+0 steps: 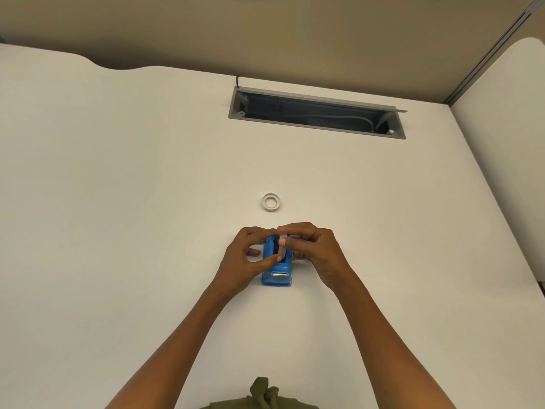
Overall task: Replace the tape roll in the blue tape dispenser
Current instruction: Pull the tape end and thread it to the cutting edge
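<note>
Here both hands (284, 250) pinched a pale roll (282, 247) over the glossy blue plastic dispenser (277, 278); a white ring (271, 202) lay at twelve o'clock.

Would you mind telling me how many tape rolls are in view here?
2. One tape roll lies flat on the desk beyond the hands; another roll stands on edge in the blue dispenser, largely covered by fingers.

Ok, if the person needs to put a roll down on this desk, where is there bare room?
Wide bare desk lies left of the dispenser and right of it toward the side panel. Also free: the strip between the loose roll and the cable tray. Crowded only at the dispenser, where the left hand and right hand meet.
</note>
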A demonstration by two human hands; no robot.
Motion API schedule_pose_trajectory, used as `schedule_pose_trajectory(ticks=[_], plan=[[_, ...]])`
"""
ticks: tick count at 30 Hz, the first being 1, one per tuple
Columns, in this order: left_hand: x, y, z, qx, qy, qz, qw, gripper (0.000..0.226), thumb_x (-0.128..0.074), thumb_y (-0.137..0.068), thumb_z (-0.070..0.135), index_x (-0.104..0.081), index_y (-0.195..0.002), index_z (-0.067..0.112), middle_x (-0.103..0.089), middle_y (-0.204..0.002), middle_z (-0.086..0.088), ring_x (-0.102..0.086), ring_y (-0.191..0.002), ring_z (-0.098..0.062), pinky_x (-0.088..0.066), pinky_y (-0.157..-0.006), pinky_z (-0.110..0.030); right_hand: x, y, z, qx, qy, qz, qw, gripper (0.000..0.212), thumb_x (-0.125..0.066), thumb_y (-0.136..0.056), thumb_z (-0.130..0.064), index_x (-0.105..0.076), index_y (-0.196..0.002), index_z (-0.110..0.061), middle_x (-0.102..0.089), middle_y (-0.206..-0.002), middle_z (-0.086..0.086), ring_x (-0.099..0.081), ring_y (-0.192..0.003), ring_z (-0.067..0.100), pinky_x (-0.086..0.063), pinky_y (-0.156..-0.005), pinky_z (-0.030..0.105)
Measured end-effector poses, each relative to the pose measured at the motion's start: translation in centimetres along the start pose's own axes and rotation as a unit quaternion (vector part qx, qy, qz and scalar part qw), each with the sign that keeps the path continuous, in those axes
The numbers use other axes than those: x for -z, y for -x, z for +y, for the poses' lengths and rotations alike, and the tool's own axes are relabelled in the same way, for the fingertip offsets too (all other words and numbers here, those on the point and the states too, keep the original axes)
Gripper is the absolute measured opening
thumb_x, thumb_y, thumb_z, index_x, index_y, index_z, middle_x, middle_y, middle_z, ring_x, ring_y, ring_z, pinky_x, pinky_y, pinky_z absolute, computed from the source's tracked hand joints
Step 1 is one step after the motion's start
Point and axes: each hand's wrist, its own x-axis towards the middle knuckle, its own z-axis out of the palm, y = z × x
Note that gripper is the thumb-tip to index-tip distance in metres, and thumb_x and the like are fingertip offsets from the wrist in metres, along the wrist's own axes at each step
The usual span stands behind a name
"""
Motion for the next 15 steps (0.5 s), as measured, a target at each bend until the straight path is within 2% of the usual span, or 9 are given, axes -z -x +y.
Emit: schedule_pose_trajectory(ticks=[4,9,13,15], plan=[[0.02,0.01,-0.07,0.006,0.004,-0.002,1.0,0.047,-0.076,-0.073,0.024,-0.053,-0.106,0.049,-0.053,-0.115,0.014,-0.053,-0.101,0.006,-0.048,-0.076,-0.009,0.12,-0.21,0.16,-0.004,-0.004,-0.001,1.0,0.02,-0.076,-0.074,-0.008,-0.076,-0.091,-0.018,-0.07,-0.105,0.004,-0.068,-0.091,0.016,-0.056,-0.073,0.03],[-0.01,0.02,0.05,0.01,0.008,-0.003,1.0,0.047,-0.076,-0.073,0.024,-0.054,-0.107,0.048,-0.053,-0.116,0.012,-0.054,-0.102,0.005,-0.047,-0.077,-0.009,0.03,-0.26,0.27,-0.006,-0.006,0.004,1.0,0.018,-0.076,-0.074,-0.011,-0.077,-0.089,-0.019,-0.072,-0.098,-0.003,-0.068,-0.085,0.008,-0.054,-0.069,0.026],[-0.02,0.03,0.0,0.015,0.007,-0.005,1.0,0.046,-0.076,-0.073,0.025,-0.055,-0.112,0.04,-0.053,-0.117,0.01,-0.053,-0.102,0.005,-0.047,-0.076,-0.008,-0.06,-0.33,0.28,-0.011,-0.007,0.015,1.0,0.017,-0.075,-0.074,-0.01,-0.077,-0.09,-0.017,-0.073,-0.096,-0.003,-0.068,-0.084,0.009,-0.053,-0.071,0.031],[-0.01,0.05,0.05,0.017,0.007,-0.006,1.0,0.046,-0.076,-0.073,0.025,-0.054,-0.109,0.045,-0.053,-0.116,0.012,-0.054,-0.102,0.003,-0.047,-0.076,-0.008,-0.18,-0.35,0.28,-0.012,-0.008,0.024,1.0,0.016,-0.075,-0.075,-0.01,-0.076,-0.09,-0.015,-0.073,-0.097,0.0,-0.068,-0.083,0.009,-0.053,-0.071,0.031]])
